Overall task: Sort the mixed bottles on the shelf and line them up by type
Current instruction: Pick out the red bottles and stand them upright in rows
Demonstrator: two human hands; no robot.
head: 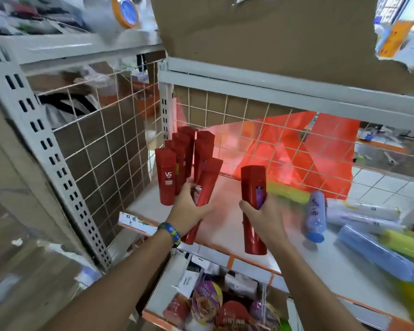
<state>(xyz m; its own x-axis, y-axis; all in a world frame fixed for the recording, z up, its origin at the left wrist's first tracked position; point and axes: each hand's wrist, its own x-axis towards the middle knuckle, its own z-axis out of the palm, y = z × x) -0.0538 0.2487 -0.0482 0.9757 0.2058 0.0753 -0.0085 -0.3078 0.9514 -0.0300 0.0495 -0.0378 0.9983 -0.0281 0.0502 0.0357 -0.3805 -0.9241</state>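
Red bottles (166, 177) upright, pastel bottles (316, 216) flat

We find the yellow-green bottle (288, 193) behind the right hand (264, 217) blurred; the lying bottles (368, 244) run off the right edge. The rear red bottles (189, 139) stand partly hidden behind the front bottle (167, 177).
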